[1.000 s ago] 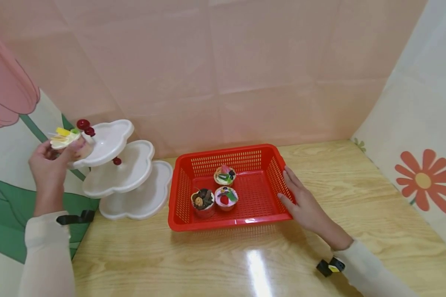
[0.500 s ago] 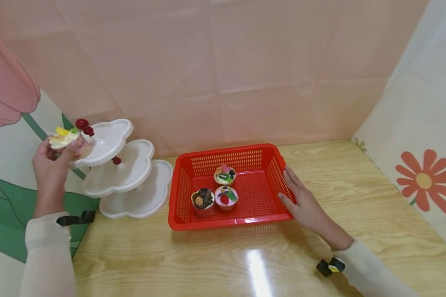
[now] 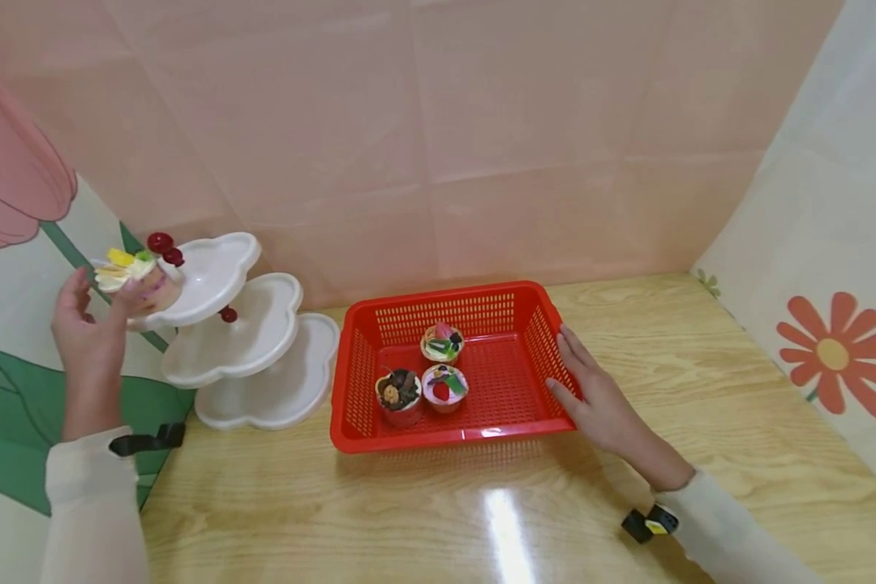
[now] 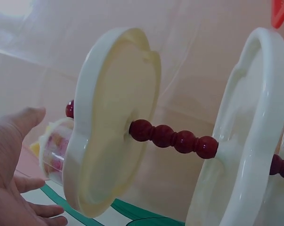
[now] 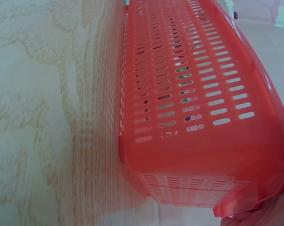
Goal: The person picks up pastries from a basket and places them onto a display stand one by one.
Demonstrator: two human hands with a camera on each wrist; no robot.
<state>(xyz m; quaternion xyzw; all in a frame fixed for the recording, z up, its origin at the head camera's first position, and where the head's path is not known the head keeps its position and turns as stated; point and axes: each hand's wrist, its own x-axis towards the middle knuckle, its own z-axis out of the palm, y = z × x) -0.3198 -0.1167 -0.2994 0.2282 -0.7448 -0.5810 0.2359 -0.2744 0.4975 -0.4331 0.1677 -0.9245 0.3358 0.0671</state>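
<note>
Only left wrist view shows top-tier cupcake's clear cup.

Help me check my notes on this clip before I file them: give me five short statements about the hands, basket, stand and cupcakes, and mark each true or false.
1. The right hand touches one end of the red basket. True.
2. The red basket holds five cupcakes. False: three cupcakes show inside it.
3. The tiered stand has three white tiers. True.
4. The left hand is open beside the cupcake with yellow topping, which sits on the top tier. True.
5. In the head view, the tiered stand is to the right of the red basket. False: it is to the left.
</note>
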